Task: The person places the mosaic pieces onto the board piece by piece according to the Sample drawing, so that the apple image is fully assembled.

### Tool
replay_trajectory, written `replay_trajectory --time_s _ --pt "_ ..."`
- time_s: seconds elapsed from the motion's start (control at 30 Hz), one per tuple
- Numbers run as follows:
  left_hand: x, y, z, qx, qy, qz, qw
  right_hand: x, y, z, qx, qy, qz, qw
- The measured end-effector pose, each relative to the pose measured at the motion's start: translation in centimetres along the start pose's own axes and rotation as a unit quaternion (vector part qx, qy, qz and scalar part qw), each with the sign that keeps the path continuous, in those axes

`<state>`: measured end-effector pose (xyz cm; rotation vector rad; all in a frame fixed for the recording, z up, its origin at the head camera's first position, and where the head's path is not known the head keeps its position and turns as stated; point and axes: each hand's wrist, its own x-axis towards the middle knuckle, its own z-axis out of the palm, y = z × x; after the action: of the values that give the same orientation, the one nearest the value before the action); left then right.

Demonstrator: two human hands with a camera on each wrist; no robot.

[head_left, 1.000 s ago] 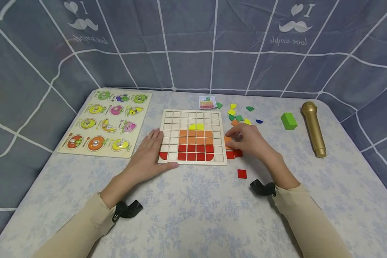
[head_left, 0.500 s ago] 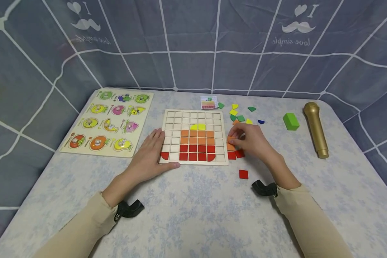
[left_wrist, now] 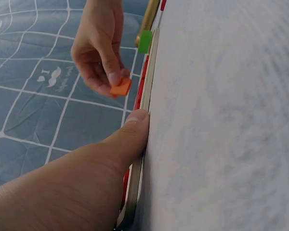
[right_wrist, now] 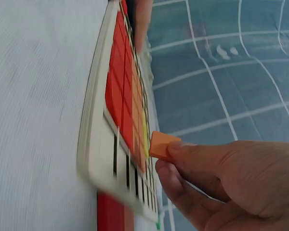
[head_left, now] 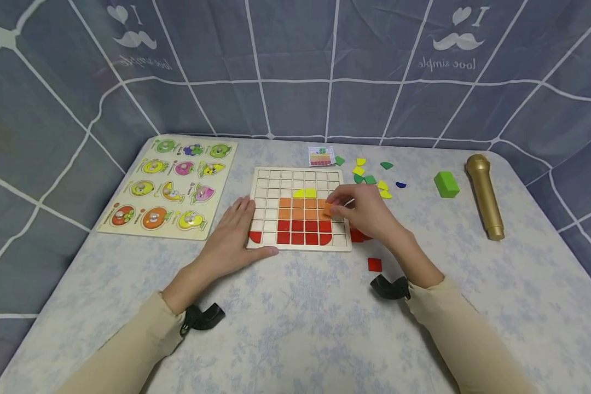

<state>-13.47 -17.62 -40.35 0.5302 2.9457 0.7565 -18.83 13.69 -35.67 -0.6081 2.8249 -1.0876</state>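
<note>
In the head view a square wooden grid board [head_left: 262, 200] bears rows of red tiles [head_left: 297, 232], orange tiles [head_left: 292, 208] and two yellow pieces [head_left: 305, 193]. My left hand [head_left: 229, 235] rests along the board's left side, fingers straight, the thumb at its front edge. My right hand [head_left: 366, 212] is over the board's right part and pinches an orange square tile [right_wrist: 161, 144] between thumb and fingers. That tile is raised off the board in the right wrist view. Red tiles [head_left: 357, 235] lie against the board's right edge, partly hidden by the right hand.
Loose green and yellow pieces [head_left: 358, 171], a blue piece [head_left: 400, 185] and a picture card [head_left: 321, 156] lie behind. A single red tile [head_left: 374, 265] is in front. A green block [head_left: 446, 185] and gold microphone [head_left: 485, 197] stand right, a fruit puzzle board [head_left: 169, 189] left.
My right hand has moved left from the orange tiles beside the board to above it, carrying an orange tile. The left hand has stayed at the board's left side.
</note>
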Motion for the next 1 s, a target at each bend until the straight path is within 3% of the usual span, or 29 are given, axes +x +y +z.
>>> replay_trajectory --time_s 0.47,0.7,1.0 --pt "0.0 -0.1 0.0 0.004 -0.006 -0.002 1.0000 4.0 -4.0 5.0 0.031 -0.016 -0.042 0.998" --pt "0.0 -0.1 0.0 0.005 -0.008 -0.003 0.9999 5.4 -5.6 7.3 0.013 -0.011 -0.064 0.998" --pt "0.0 -0.1 0.0 0.008 -0.003 0.002 1.0000 5.5 -6.4 8.5 -0.036 0.011 -0.077 0.996"
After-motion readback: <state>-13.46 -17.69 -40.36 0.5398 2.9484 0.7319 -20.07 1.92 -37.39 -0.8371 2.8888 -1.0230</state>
